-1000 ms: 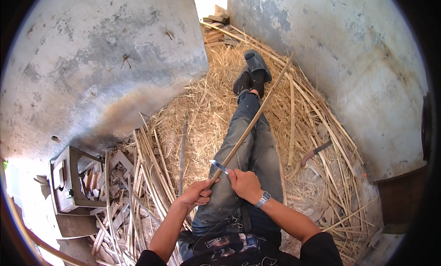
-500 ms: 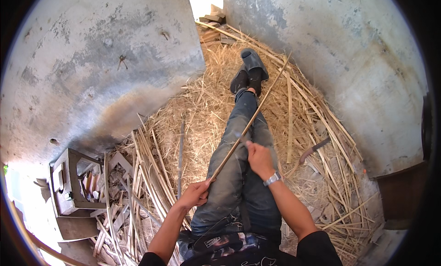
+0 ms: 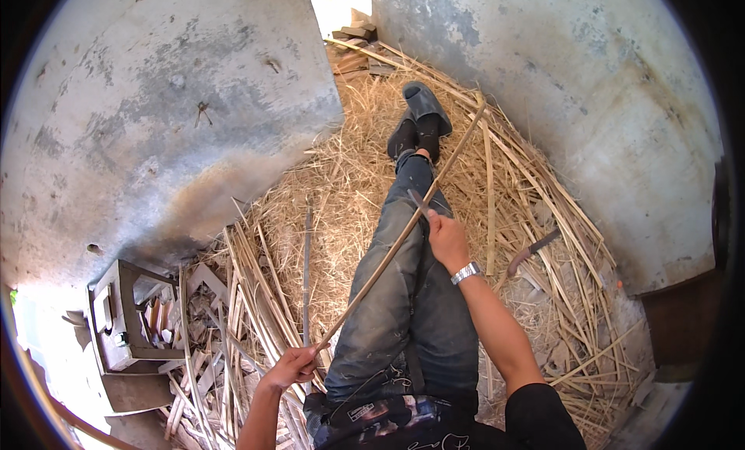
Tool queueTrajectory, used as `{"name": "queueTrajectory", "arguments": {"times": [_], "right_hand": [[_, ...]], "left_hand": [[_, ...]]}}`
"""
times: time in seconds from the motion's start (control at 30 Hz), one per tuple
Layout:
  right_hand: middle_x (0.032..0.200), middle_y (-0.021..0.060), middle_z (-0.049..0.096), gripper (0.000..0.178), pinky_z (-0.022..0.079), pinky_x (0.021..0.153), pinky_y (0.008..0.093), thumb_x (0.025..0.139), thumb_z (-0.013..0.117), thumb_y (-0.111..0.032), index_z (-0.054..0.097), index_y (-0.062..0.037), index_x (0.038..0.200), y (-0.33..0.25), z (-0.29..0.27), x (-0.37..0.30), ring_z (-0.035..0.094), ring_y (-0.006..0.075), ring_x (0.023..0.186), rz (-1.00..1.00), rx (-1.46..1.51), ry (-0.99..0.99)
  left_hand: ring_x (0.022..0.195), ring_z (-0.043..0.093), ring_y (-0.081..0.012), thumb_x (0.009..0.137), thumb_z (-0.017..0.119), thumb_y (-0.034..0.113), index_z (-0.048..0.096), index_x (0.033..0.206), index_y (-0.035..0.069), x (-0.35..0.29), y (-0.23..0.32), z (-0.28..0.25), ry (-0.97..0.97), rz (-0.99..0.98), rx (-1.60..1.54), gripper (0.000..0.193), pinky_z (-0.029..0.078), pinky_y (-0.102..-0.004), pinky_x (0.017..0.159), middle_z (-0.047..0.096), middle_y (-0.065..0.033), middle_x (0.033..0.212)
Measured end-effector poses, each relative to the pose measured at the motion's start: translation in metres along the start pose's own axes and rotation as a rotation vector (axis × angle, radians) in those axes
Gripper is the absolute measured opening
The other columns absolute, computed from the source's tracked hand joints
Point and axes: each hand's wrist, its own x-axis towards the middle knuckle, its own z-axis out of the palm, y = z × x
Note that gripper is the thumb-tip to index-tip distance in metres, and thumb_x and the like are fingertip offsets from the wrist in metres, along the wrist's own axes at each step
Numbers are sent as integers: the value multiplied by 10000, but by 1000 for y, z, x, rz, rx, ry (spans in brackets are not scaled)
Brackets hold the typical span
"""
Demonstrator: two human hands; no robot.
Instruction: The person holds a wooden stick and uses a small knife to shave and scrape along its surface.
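A long thin bamboo strip (image 3: 380, 270) lies slantwise over my outstretched legs, its far end near the slippers (image 3: 423, 100). My left hand (image 3: 293, 368) is closed round its near end, beside my left thigh. Above my knees, my right hand (image 3: 448, 239) grips a small knife (image 3: 417, 199). The blade crosses the strip and appears to touch it; the handle is hidden in my fist.
Shavings (image 3: 341, 186) cover the floor around my legs. Split bamboo strips (image 3: 260, 283) lie at left, more (image 3: 543, 174) along the right wall. A curved tool (image 3: 531, 252) rests at right. A broken frame box (image 3: 128, 318) stands at left.
My left hand has drawn the strip's near end down and to the left. My right hand with the knife has moved slightly farther up, along the strip.
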Motion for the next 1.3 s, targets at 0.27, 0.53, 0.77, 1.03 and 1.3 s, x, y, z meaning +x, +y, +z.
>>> {"name": "queueTrajectory", "arguments": {"times": [0.27, 0.53, 0.77, 1.03, 1.3], "right_hand": [[659, 262, 641, 538, 497, 566, 592, 1072, 534, -428, 651, -29, 731, -49, 9, -84, 638, 497, 629, -105, 56, -157], [614, 241, 634, 516, 524, 538, 580, 1069, 534, -446, 631, -66, 734, -80, -5, -125, 659, 474, 595, -114, -45, -300], [642, 241, 638, 481, 512, 565, 569, 1064, 549, -414, 658, -52, 766, -66, -8, -111, 652, 476, 624, -159, 101, -397], [721, 238, 652, 351, 463, 608, 583, 1090, 519, -338, 614, -66, 891, -21, -24, -25, 636, 497, 708, -76, 82, -104], [704, 223, 647, 359, 453, 558, 599, 1109, 480, -359, 540, -67, 909, -11, -12, 0, 623, 488, 657, -89, -201, -5]], "left_hand": [[527, 239, -64, 1137, 499, 340, 593, 1458, 82, 19, 16, 16, 48, -37, -45, 422, 214, -258, 478, 276, 80, 647], [519, 241, -56, 1144, 479, 342, 574, 1478, 91, 79, 62, 64, 43, -23, -56, 428, 188, -247, 468, 276, 86, 658], [514, 236, -56, 1147, 467, 345, 579, 1474, 106, 61, 54, 41, -41, -39, -92, 420, 170, -256, 460, 266, 86, 636], [518, 274, -65, 1129, 523, 347, 673, 1322, 73, -14, -8, -45, 10, -88, 107, 367, 222, -255, 471, 325, 73, 623], [550, 275, -68, 1110, 573, 351, 708, 1170, 45, -34, -14, -60, 56, -55, 133, 340, 232, -262, 502, 328, 73, 639]]}}
